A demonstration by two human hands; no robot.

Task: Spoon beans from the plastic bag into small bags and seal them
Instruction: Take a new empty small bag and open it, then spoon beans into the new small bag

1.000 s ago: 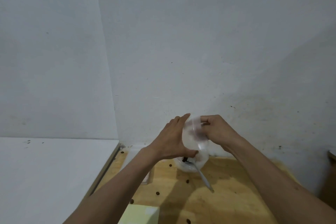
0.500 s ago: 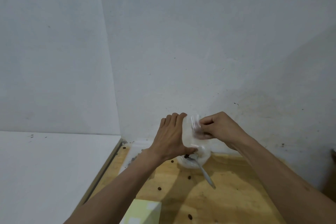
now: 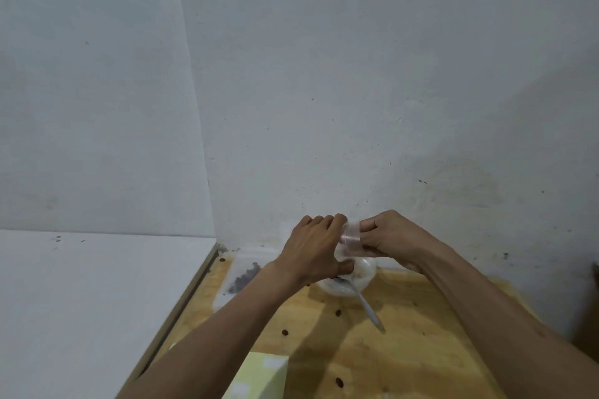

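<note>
1. My left hand [image 3: 316, 248] grips one side of the small bag [image 3: 350, 240], fingers curled over its top and thumb underneath.
2. My right hand [image 3: 390, 235] pinches the other side, fingers bent tight on the clear plastic.
3. The bag is held up between both hands, above the desk [image 3: 421, 334], in front of the wall [image 3: 356, 74].
4. Right below sits the plastic bag [image 3: 353, 282] on the wood, a spoon [image 3: 366, 306] poking out of it, handle pointing my way.
5. Loose beans [image 3: 338, 312] dot the desk; a filled clear bag [image 3: 241, 278] lies to the left by the wall.
6. A pale yellow pad [image 3: 259, 376] sits nearest me.
</note>
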